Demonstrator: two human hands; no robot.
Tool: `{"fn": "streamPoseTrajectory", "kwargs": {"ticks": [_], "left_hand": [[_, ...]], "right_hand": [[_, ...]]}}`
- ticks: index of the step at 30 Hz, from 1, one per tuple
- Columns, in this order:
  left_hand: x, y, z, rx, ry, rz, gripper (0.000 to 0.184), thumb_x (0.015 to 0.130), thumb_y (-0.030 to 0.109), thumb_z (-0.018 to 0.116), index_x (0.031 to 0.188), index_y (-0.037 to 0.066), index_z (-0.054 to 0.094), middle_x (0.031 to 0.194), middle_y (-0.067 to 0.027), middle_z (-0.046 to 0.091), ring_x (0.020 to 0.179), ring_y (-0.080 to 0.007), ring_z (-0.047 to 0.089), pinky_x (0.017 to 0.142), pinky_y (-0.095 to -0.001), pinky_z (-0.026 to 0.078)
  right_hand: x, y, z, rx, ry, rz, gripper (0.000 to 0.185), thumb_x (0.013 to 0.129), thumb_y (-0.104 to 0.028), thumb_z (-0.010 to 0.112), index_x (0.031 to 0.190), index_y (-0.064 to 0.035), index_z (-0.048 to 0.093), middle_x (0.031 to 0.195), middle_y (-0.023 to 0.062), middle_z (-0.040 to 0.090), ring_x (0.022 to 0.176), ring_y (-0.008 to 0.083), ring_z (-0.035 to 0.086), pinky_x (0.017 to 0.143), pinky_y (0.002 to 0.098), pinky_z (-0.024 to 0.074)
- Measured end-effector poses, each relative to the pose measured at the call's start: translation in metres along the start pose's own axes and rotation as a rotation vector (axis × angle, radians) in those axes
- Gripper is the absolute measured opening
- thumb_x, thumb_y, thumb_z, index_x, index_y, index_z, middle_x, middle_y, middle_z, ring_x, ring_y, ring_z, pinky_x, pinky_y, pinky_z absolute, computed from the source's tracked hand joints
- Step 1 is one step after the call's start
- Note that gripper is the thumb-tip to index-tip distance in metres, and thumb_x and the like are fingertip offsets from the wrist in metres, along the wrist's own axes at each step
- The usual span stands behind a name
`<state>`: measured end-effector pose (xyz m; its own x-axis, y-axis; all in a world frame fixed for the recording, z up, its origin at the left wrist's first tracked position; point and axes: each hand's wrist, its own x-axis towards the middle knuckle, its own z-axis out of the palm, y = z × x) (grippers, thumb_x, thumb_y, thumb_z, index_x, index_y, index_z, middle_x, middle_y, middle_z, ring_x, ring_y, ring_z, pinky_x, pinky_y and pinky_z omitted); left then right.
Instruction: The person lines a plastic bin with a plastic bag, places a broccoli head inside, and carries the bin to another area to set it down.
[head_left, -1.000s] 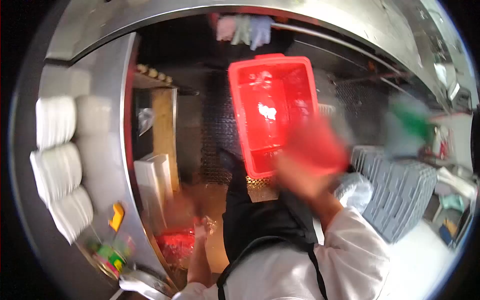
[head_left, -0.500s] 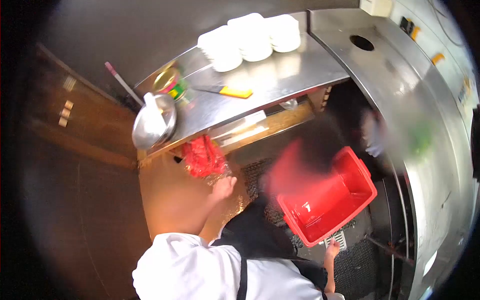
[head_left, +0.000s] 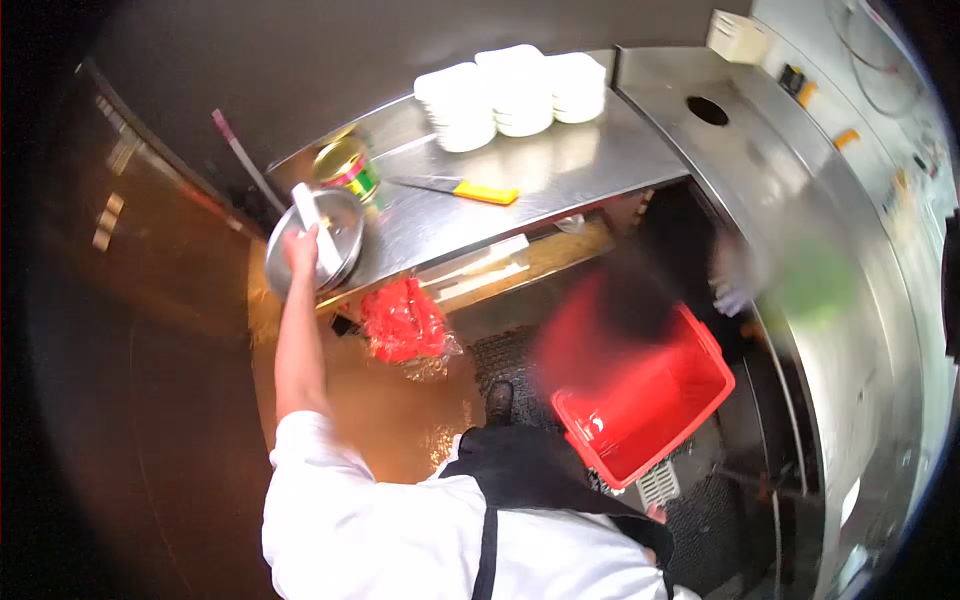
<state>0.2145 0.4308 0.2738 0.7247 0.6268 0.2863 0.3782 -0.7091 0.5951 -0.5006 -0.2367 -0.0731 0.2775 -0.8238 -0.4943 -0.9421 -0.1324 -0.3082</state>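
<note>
At the left end of the steel counter, my left hand point(head_left: 300, 248) is inside a metal bowl point(head_left: 345, 215), its fingers closed at the side of a long white utensil point(head_left: 318, 232). The utensil slants across the bowl, and its exact kind is unclear. My right hand point(head_left: 656, 513) hangs low by the apron, mostly hidden and blurred, just below a red plastic tub point(head_left: 640, 435). Beside the bowl stands an opened tin can point(head_left: 345, 168) with its lid up. A knife with a yellow handle point(head_left: 487, 192) lies on the counter.
Stacks of white dishes point(head_left: 515, 95) stand at the counter's back. A red plastic bag point(head_left: 405, 320) is below the front edge. The steel surface point(head_left: 655, 85) at right has a round hole. Dark matting point(head_left: 710, 535) and a floor grate point(head_left: 657, 485) lie below.
My left hand has moved from beside the red bag up and left into the bowl. My right hand has lowered slightly toward the apron. The view has shifted a little.
</note>
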Motion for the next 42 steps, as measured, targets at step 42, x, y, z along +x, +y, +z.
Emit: {"fn": "streamPoseTrajectory", "kwargs": {"ticks": [42], "left_hand": [[-0.444, 0.186, 0.002, -1.251, -2.009, -0.416, 0.065, 0.088, 0.043, 0.052, 0.138, 0.006, 0.032, 0.130, -0.0180, 0.044, 0.118, -0.0293, 0.047, 0.102, -0.0415, 0.036]], "right_hand": [[-0.202, -0.489, -0.126, 1.018, -0.179, -0.676, 0.030, 0.081, -0.023, 0.070, 0.074, -0.0056, 0.047, 0.068, -0.0008, 0.046, 0.065, 0.0076, 0.042, 0.057, 0.0265, 0.0386]]}}
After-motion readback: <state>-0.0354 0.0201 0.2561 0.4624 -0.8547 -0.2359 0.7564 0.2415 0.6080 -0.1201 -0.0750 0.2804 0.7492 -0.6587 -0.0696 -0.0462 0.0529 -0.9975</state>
